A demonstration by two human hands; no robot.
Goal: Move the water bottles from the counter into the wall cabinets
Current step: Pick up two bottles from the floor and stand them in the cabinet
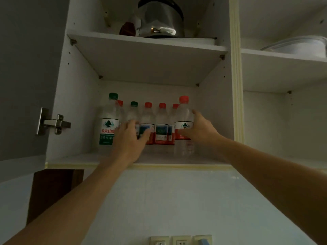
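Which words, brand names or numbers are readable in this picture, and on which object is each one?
"农夫山" in white on the red band of the green-capped front-left bottle; a hand hides what follows.
White characters on that bottle's green band: too blurred to read.
Labels of the red-capped bottles: too small and blurred.
Nothing else carries text.
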